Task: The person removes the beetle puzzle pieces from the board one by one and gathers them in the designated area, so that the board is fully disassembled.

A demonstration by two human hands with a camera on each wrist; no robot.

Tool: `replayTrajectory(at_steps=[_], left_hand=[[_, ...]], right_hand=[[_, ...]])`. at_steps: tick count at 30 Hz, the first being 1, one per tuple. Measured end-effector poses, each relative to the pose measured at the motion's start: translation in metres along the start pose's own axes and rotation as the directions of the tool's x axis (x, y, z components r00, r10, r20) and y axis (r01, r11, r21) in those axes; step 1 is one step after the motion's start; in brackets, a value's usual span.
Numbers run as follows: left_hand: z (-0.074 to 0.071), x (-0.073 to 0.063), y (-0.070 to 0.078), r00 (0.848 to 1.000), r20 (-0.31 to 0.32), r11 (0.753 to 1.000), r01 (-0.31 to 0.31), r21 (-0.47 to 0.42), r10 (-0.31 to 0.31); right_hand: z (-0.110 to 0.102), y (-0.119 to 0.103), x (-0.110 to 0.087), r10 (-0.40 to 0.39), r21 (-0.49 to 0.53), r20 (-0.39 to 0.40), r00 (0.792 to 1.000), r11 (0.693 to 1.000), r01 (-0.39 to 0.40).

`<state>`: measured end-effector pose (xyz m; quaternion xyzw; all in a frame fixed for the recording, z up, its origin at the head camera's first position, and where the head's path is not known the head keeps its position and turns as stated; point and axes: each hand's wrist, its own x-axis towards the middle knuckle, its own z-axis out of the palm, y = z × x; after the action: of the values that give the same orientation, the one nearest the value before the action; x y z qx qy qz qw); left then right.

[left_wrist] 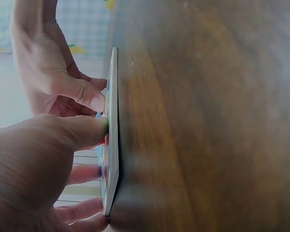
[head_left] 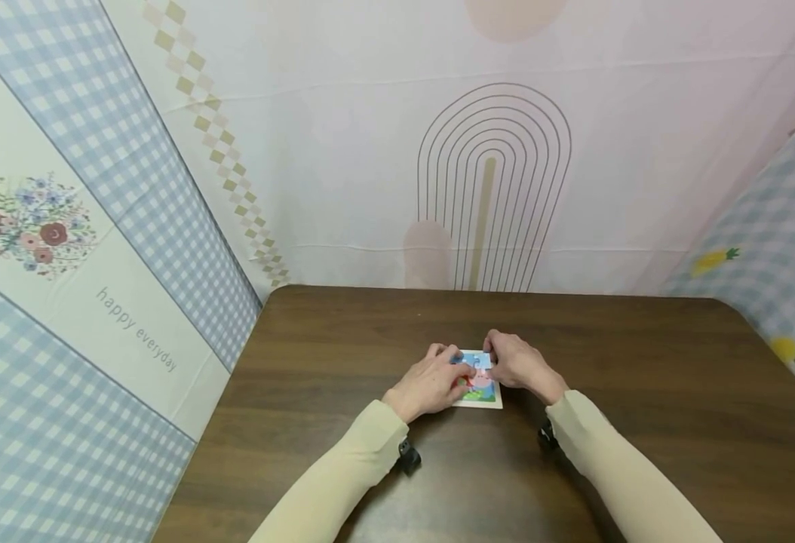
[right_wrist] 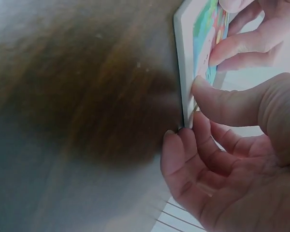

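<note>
A small jigsaw puzzle (head_left: 479,404) with a white border and a colourful cartoon picture lies flat on the table. My left hand (head_left: 431,381) rests over its left side, fingers spread, with the thumb (left_wrist: 94,130) pressing the picture. At the upper right corner, my right hand (head_left: 520,366) pinches the puzzle between thumb (right_wrist: 222,101) and curled fingers. A pale blue part of the picture (head_left: 483,360) shows beside those fingers; whether it is a loose piece cannot be told. In the right wrist view, the white board edge (right_wrist: 185,58) runs past the thumb.
The brown wooden table (head_left: 343,324) extends around the puzzle on all sides. Behind it hangs a pale patterned cloth (head_left: 357,173). A blue checked cloth (head_left: 180,204) lines the left, and another checked cloth (head_left: 764,256) with pineapples hangs at the right.
</note>
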<state>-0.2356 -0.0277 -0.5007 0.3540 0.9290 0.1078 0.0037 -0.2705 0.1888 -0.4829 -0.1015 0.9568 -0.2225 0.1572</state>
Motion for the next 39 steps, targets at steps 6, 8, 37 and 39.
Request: replayTrajectory(at_steps=[6, 8, 37, 39], left_hand=[[-0.006, -0.001, 0.004, 0.999, 0.041, 0.999, 0.033, 0.004, -0.033], [-0.006, -0.002, 0.003, 0.999, 0.041, 1.000, 0.031, -0.003, -0.031], [-0.002, 0.002, 0.002, 0.998, 0.043, 0.999, 0.034, 0.019, -0.035], [-0.002, 0.001, 0.001, 0.999, 0.034, 0.999, 0.029, 0.014, -0.029]], right_hand=[[0.018, 0.021, 0.016, -0.062, 0.011, -0.043, 0.997, 0.998, 0.063], [0.017, 0.016, 0.013, -0.061, 0.032, -0.057, 0.996, 0.997, 0.063], [0.008, 0.003, -0.016, -0.167, 0.061, -0.271, 0.948, 0.980, 0.190], [0.008, 0.003, -0.015, -0.164, 0.066, -0.280, 0.946, 0.980, 0.190]])
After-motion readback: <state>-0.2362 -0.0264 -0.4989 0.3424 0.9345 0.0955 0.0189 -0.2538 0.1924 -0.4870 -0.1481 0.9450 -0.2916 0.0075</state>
